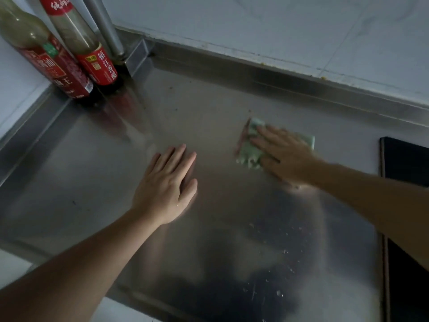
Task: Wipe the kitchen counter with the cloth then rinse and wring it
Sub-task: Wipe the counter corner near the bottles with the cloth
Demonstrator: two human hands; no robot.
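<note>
A pale green cloth [249, 151] with a reddish edge lies flat on the stainless steel counter [209, 228], right of centre. My right hand [284, 155] presses down on it with straight, spread fingers; the hand is blurred. My left hand [168, 184] rests flat on the bare steel to the left of the cloth, fingers straight and together, holding nothing. Small crumbs and water drops [278, 291] speckle the counter nearer to me.
Two red-labelled sauce bottles [67, 73] [92, 56] stand in the far left corner beside a metal pipe [104, 26]. A black cooktop [406, 159] borders the counter on the right. White tiled wall [278, 31] runs along the back upstand.
</note>
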